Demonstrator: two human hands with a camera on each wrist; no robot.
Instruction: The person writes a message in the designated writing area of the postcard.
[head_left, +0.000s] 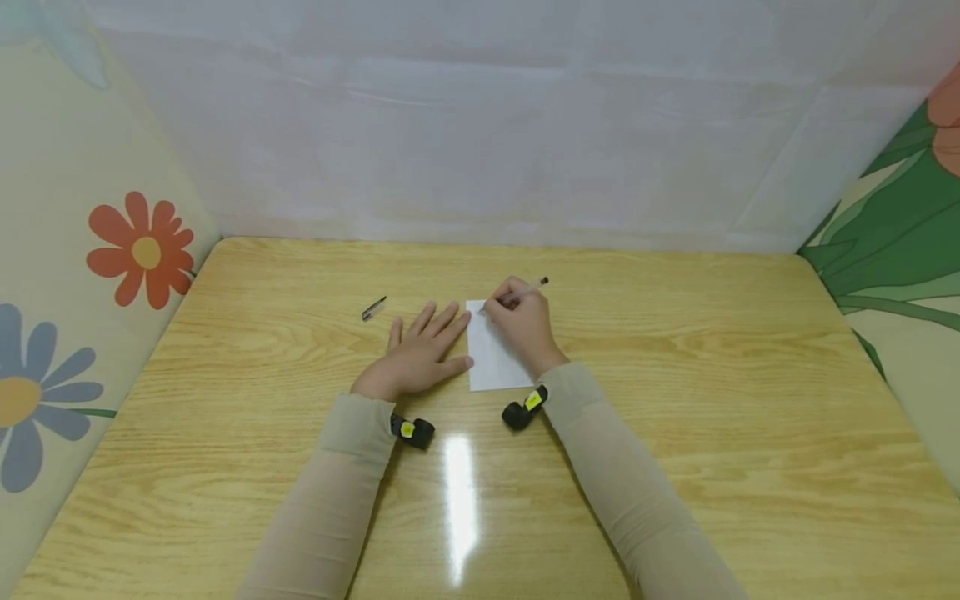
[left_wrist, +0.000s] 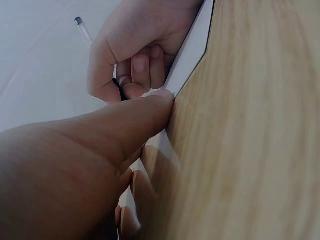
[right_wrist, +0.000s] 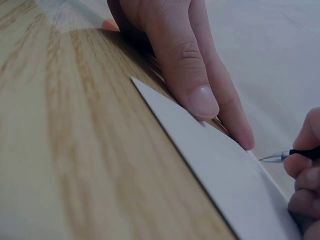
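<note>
A small white sheet of paper [head_left: 491, 358] lies on the wooden table. My right hand [head_left: 527, 327] rests over its right side and pinches a pen [head_left: 534, 286] between thumb and fingers. In the right wrist view the pen's metal tip [right_wrist: 272, 158] points at the paper [right_wrist: 215, 155] near its upper end. My left hand [head_left: 414, 354] lies palm down with fingers spread. Its thumb [right_wrist: 202, 100] and index fingertip touch the paper's left edge. A pen cap [head_left: 373, 307] with a dark clip lies just beyond the left hand's fingers.
The wood-grain table [head_left: 712, 375] extends widely on both sides. A white sheet wall [head_left: 480, 142] rises behind its far edge, and flower-printed panels [head_left: 45, 250] flank it. Small black wrist cameras [head_left: 415, 432] are strapped at both sleeves.
</note>
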